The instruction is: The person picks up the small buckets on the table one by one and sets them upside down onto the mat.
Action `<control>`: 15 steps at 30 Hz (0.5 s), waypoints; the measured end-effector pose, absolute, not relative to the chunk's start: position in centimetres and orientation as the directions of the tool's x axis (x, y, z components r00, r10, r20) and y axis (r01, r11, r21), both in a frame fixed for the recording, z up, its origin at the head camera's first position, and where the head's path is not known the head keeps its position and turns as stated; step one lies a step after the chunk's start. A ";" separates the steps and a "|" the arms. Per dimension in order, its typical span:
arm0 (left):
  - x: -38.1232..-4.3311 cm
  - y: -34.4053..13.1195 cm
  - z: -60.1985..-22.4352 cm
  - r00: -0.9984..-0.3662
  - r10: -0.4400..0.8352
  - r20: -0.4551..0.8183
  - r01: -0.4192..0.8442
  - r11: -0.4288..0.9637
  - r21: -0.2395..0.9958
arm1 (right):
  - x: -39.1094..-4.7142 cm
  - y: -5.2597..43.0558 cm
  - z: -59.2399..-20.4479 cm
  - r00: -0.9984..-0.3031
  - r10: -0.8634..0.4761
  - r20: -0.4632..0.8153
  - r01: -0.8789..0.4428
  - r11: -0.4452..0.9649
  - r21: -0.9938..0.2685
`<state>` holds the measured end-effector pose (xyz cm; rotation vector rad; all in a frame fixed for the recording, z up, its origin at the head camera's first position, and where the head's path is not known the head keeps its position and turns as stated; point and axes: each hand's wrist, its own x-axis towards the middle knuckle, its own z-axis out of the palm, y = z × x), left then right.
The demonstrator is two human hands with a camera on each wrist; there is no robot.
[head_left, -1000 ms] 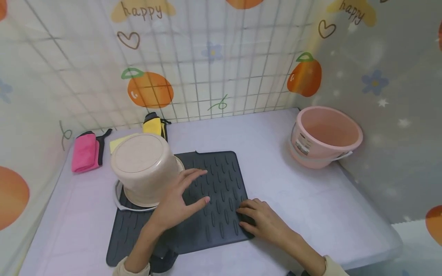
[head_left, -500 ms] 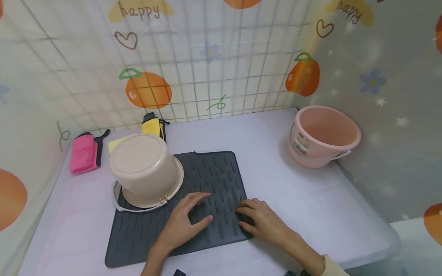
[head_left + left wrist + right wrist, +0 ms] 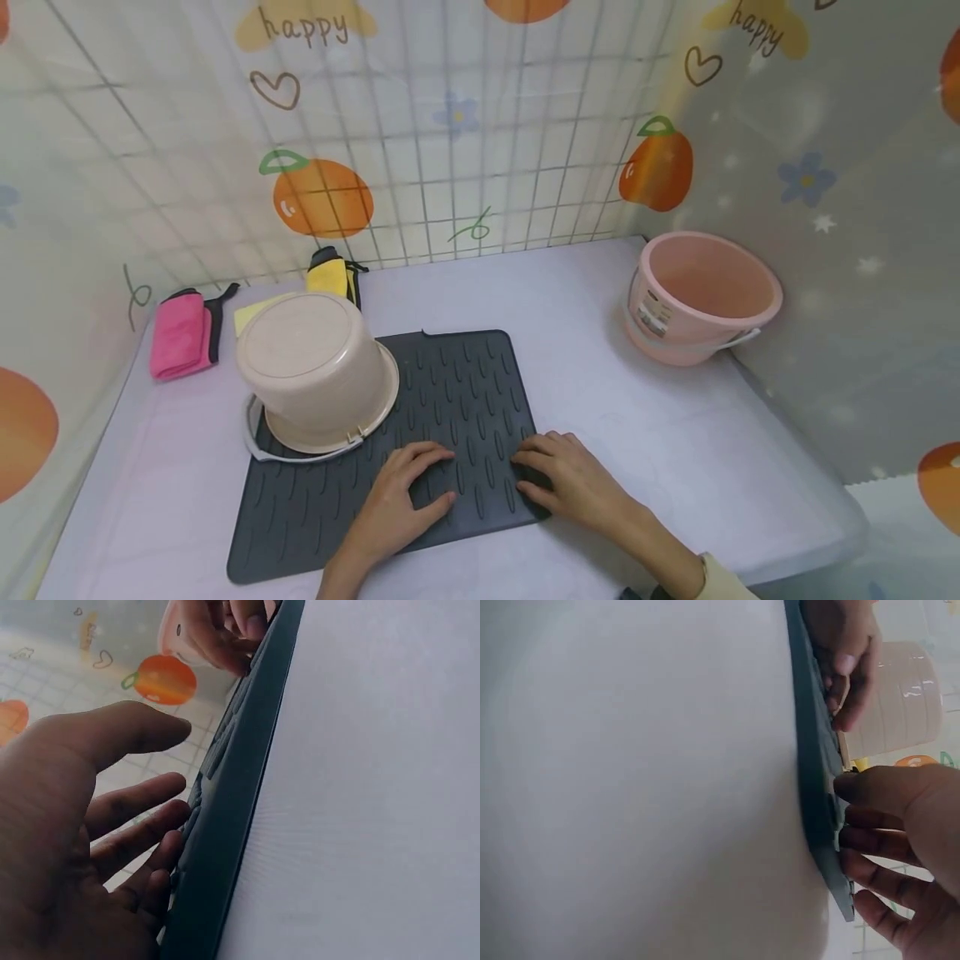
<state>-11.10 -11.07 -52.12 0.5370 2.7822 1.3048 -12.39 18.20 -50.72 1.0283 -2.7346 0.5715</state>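
Observation:
A beige bucket point(image 3: 315, 367) stands upside down on the left part of a dark grey ribbed drying mat point(image 3: 472, 392), its pale handle lying at its base. Just right of the bucket, my left hand point(image 3: 393, 504) rests over the mat, thumb and fingers spread apart with nothing between them. In the left wrist view the fingertips of this hand point(image 3: 112, 810) come right to the mat's surface. My right hand point(image 3: 573, 483) lies at the mat's right edge, fingers loosely bent and fingertips on the mat. The right wrist view shows those fingertips point(image 3: 846, 787) along the mat, holding nothing.
A pink bucket point(image 3: 697, 292) stands upright at the back right, handle down. Behind the beige bucket lie a folded pink cloth point(image 3: 182, 333), a yellow cloth point(image 3: 330, 273) with black trim and a pale yellow piece point(image 3: 251, 312). A printed curtain point(image 3: 510, 125) closes off the back.
My left hand has come away from beside the beige bucket, toward me and down onto the mat. The right hand and both buckets have stayed in place.

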 end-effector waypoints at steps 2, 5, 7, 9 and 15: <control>-11.2 -11.2 -52.2 -0.935 0.332 0.127 0.311 0.588 0.746 | -12.7 18.3 -50.2 -0.738 -0.597 0.316 -0.673 0.687 -0.275; -11.2 -11.3 -52.3 -0.928 0.346 0.137 0.328 0.585 0.742 | -13.4 18.7 -49.0 -0.726 -0.577 0.375 -0.679 0.690 -0.252; -11.2 -11.4 -52.4 -0.926 0.350 0.142 0.333 0.579 0.744 | -14.0 19.2 -48.0 -0.722 -0.556 0.411 -0.674 0.699 -0.239; -11.2 -11.4 -52.4 -0.926 0.350 0.144 0.334 0.576 0.746 | -14.6 19.8 -47.0 -0.720 -0.535 0.442 -0.665 0.714 -0.219; -11.1 -11.2 -52.4 -0.930 0.344 0.125 0.318 0.590 0.742 | -16.6 22.4 -43.7 -0.720 -0.469 0.512 -0.620 0.767 -0.168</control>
